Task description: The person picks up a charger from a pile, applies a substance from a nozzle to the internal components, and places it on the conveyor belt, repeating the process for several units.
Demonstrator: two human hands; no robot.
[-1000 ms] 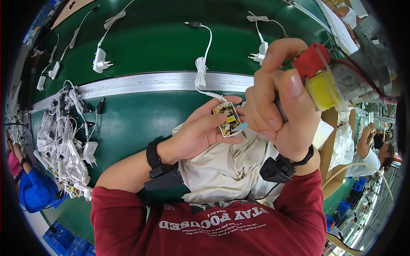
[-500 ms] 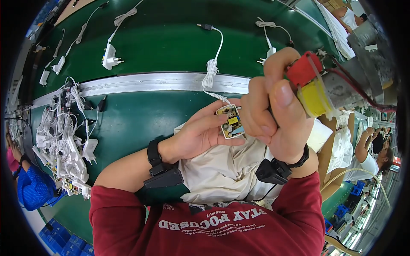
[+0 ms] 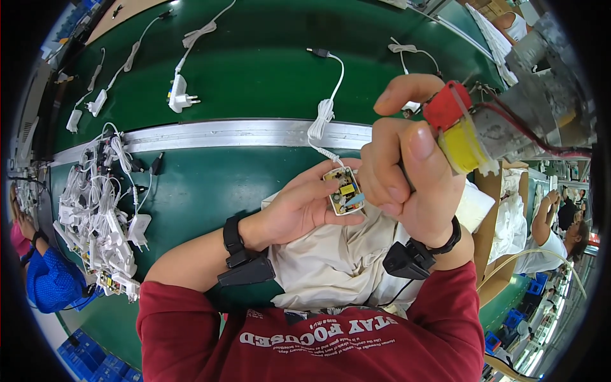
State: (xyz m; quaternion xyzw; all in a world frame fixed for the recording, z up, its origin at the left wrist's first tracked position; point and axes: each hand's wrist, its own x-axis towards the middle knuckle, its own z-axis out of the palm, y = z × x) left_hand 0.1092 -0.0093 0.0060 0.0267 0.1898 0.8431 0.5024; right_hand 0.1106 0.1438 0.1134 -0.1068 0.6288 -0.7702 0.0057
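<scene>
My left hand (image 3: 296,207) holds a small white adapter case (image 3: 344,191), its circuit board exposed. A yellow part and a pale blue part show on the board. From the case's far end runs a bundled white cord (image 3: 321,121) to a black connector (image 3: 318,52) on the far green surface. My right hand (image 3: 420,172) is closed beside a grey cylindrical tool (image 3: 515,124) with a red block and a yellow wrapped band. Its index finger is raised and bent off the red block; the curled fingers hide part of the grip.
A metal rail (image 3: 242,135) divides the green surfaces. Corded white adapters (image 3: 180,95) lie beyond it, and a tangled adapter pile (image 3: 102,216) lies left. Cream cloth (image 3: 324,261) covers my lap. At right stands a cardboard box (image 3: 499,223) with white pieces; other people sit at both sides.
My right index finger has lifted away from the red block. The adapters beyond the rail appear slightly farther right and lower in the view. My left hand still holds the adapter case.
</scene>
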